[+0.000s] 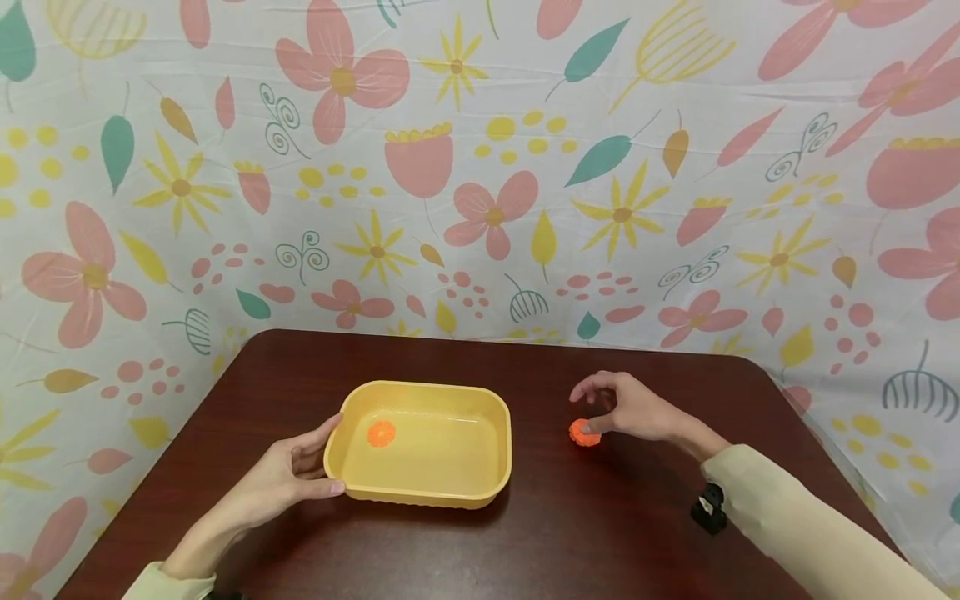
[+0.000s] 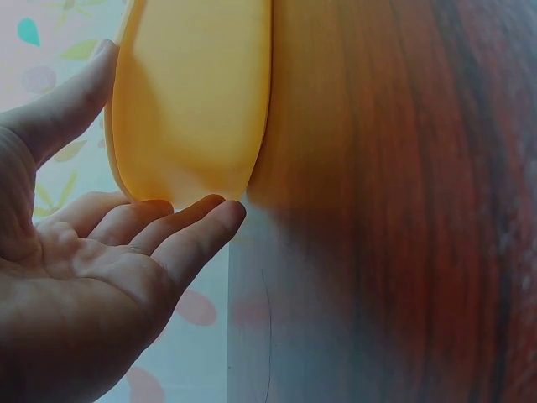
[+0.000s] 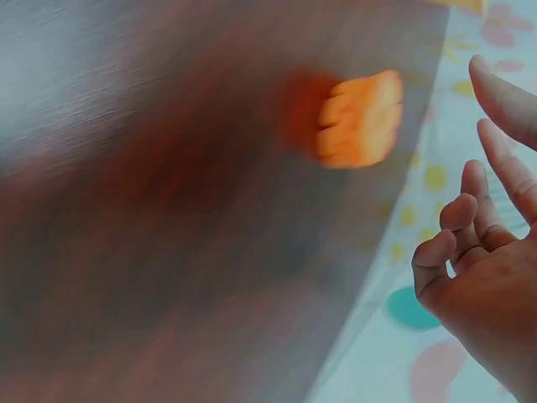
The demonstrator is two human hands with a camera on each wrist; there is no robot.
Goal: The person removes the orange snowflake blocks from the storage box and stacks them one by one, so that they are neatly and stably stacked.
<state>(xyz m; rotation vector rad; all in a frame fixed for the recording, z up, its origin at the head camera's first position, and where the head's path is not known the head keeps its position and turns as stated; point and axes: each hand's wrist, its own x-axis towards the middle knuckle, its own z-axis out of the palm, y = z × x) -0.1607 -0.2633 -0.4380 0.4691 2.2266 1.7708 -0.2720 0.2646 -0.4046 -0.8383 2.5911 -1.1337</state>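
A yellow plastic basin (image 1: 450, 458) stands on the dark wooden table. My left hand (image 1: 273, 479) holds its left end, thumb at the near corner and fingers against the end wall, as the left wrist view also shows. Inside the basin, toward its left side, lies a flat orange slice (image 1: 381, 433) with a pale radial pattern. To the right of the basin is a second orange slice (image 1: 583, 433), thick with a ridged edge like a cut carrot. Over it hovers my right hand (image 1: 637, 408), fingers loosely bent; the right wrist view shows a gap between hand and slice (image 3: 361, 122).
The reddish-brown table (image 1: 585, 533) has rounded far corners. A white cloth (image 1: 480, 275) printed with flowers and leaves hangs behind it and along both sides. A small black device (image 1: 708, 508) is strapped at my right sleeve.
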